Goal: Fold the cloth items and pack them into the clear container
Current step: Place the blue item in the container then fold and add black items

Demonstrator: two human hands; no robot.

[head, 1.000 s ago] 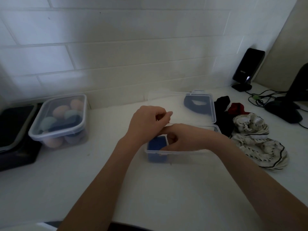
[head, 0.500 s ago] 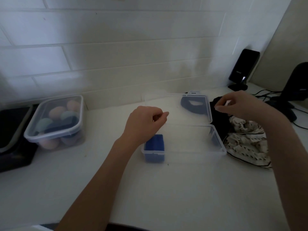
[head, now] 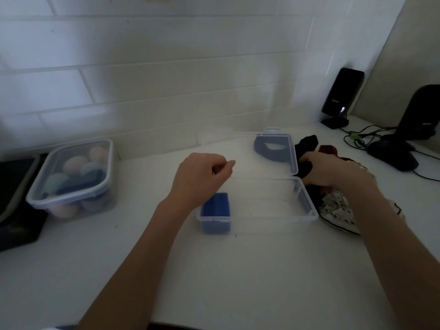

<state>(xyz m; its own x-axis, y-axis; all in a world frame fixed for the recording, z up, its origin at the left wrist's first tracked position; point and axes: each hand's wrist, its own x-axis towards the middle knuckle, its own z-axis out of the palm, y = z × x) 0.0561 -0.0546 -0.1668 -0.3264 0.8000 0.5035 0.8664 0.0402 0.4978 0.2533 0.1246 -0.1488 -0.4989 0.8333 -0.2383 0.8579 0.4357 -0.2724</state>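
The clear container (head: 309, 210) sits open at the counter's middle, its lid (head: 291, 153) tipped back toward the wall. A folded blue cloth (head: 215, 207) fills its left end. A dark blue cloth (head: 269, 151) shows through the lid. My left hand (head: 202, 175) hovers just behind the container's left end, fingers curled with nothing in them. My right hand (head: 328, 170) rests on the pile to the container's right, fingers closed on a black cloth (head: 306, 145). A red cloth (head: 329, 150) and a white patterned cloth (head: 338, 208) lie beside and under that hand.
A lidded clear tub (head: 71, 179) of rounded pastel pieces stands at the left, next to a dark tray (head: 14, 186). At the back right are a black speaker (head: 341, 96), tangled cables (head: 357, 138) and a dark stand (head: 402, 148). A tiled wall closes the back.
My right hand left the container, swung right over the pile and came down on the black cloth. My left hand stayed behind the container's left end.
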